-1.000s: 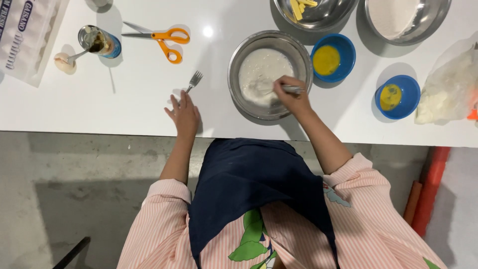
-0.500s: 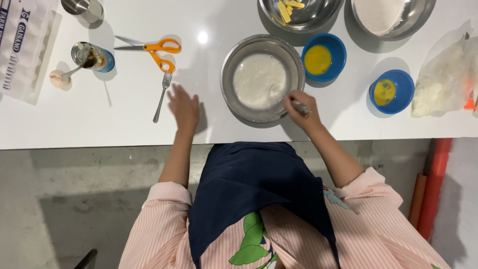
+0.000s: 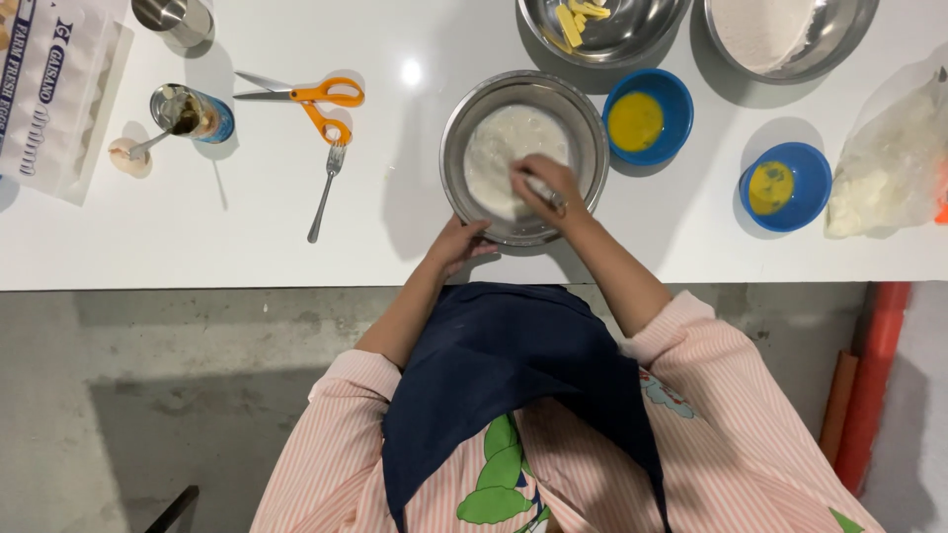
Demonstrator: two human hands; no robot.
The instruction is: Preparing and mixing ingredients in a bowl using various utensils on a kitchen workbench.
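A steel mixing bowl (image 3: 456, 148) holding a white mixture (image 3: 499, 148) stands on the white table (image 3: 197, 247) in front of me. My right hand (image 3: 541, 186) is inside the bowl over the mixture, closed on a small metal utensil whose end is hidden. At the bowl's near left rim, my left hand (image 3: 462, 242) touches the outside wall with its fingers bent against it. A fork (image 3: 325, 193) lies on the table to the left of the bowl, apart from both hands.
Orange scissors (image 3: 314, 99), an open can (image 3: 197, 114) with a spoon, a steel cup (image 3: 174, 16) and an egg carton (image 3: 49, 94) lie left. Behind and right: a steel bowl with butter sticks (image 3: 632, 39), a flour bowl (image 3: 839, 44), two blue bowls (image 3: 681, 99) (image 3: 815, 163), a plastic bag (image 3: 889, 163).
My left hand left the table beside the fork and went right to the bowl's near rim. My right hand moved from the bowl's right rim to over the mixture.
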